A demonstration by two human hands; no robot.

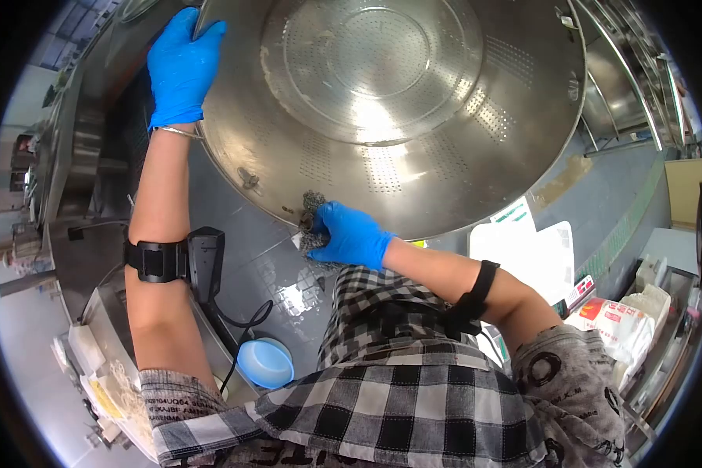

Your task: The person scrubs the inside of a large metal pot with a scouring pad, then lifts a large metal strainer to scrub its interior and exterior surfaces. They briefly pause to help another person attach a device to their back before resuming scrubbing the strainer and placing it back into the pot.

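Perforated metal basin (390,93) above the floor (249,226), probably heavy, stiff and slick, best taken by opposite sides of the rim, with left hand (183,70) grasping the left edge and right hand (355,234) clutching a wire scourer (312,209) at the near edge.

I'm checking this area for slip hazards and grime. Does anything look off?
Yes. The floor has a shiny, wet-looking patch below the right hand, possibly spilled water. A brownish stain marks it farther right. The big perforated metal pan has a pale, crusty line around its inner ring, like residue.
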